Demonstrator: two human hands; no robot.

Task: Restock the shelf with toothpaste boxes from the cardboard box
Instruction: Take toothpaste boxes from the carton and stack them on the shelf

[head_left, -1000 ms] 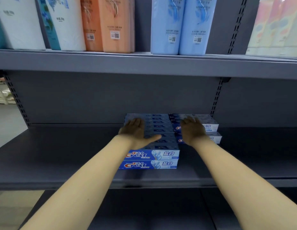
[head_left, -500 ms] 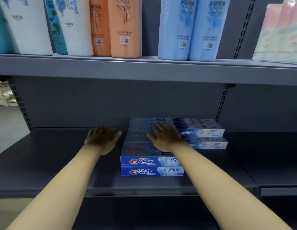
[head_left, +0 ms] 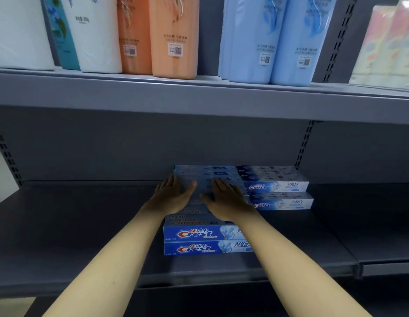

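Flat, both hands atop toothpaste boxes

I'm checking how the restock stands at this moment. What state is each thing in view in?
Blue toothpaste stack: two layers high, rows running to the shelf's back.
Pale toothpaste stack: two high, set further back, right of the blue stack.
Left hand: flat on the blue stack's left edge.
Right hand: flat on its top.
Lower shelf: mostly bare.
Bottles: upright on upper shelf.

We read "Crest" on the front toothpaste boxes and the paler boxes beside them.
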